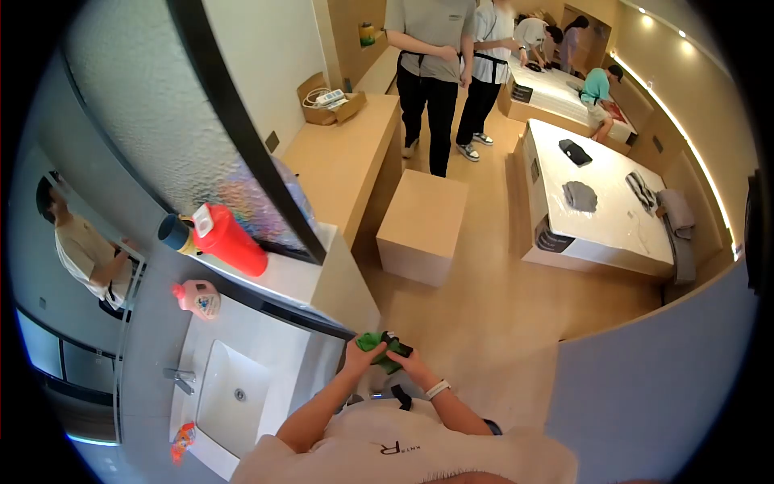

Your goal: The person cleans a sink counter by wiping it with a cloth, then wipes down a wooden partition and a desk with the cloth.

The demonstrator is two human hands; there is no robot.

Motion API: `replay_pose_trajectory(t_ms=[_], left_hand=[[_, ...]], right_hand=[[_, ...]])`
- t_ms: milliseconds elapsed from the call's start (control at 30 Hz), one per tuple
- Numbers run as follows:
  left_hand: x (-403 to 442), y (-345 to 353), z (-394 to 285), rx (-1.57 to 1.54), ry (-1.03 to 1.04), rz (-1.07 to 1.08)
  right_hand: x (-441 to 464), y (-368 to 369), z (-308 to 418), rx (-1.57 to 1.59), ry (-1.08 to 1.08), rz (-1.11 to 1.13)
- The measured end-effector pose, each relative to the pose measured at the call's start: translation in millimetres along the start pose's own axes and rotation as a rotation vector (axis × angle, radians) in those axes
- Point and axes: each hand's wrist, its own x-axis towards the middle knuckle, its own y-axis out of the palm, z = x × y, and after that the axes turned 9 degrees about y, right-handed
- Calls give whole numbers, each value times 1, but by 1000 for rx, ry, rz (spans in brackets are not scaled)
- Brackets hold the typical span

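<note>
Both my hands meet in front of my body, just right of the washbasin counter. My left hand [360, 356] is closed on a green cloth [372, 342], which bunches up beside the fingers and hangs down between the hands. My right hand [413, 363], with a white band on its wrist, is closed round a small black object [399, 348] that touches the cloth. What the black object is cannot be made out.
To the left are a sink [234, 399], a pink bottle [196, 299], a red container [230, 240] and an orange packet [183, 442]. Ahead stand a wooden box [422, 227], a desk [343, 153] and two people [431, 73]. At right is a bed [613, 194] with folded clothes.
</note>
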Motion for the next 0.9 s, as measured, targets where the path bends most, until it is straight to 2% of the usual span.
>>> replay_pose_trajectory(t_ms=[133,167,200,267,333,367,400,467,567,700,767,900], left_hand=[[29,41,-1,-101,-108,102],[35,54,1,-157,-173,141],[41,66,8,-214,-238,185],[59,86,8,-320,-282,309],[71,107,-14,-528,-461,332],[80,113,-16,-574,-578,351],[88,120,-19,-582,-580,368],[99,134,-18,-841,-766,422],[119,153,-13,-1023,-826,452],[155,178,-4,-1105,-877,484],[178,187,3,-1039,-822,524],[247,207,22,-895,-780,447]], right_hand=[[-3,-40,11,64,-98,-164],[-1,-56,8,93,-6,-215],[-7,-63,16,89,-12,-229],[-20,-77,32,377,19,-270],[-12,-110,29,431,-63,-225],[-13,-119,35,540,-11,-186],[-14,-127,41,649,43,-144],[-15,-143,56,669,47,-110],[-7,-157,70,669,56,-61],[40,-200,49,614,117,-64],[61,-213,56,598,162,-100],[110,-230,104,549,152,-124]])
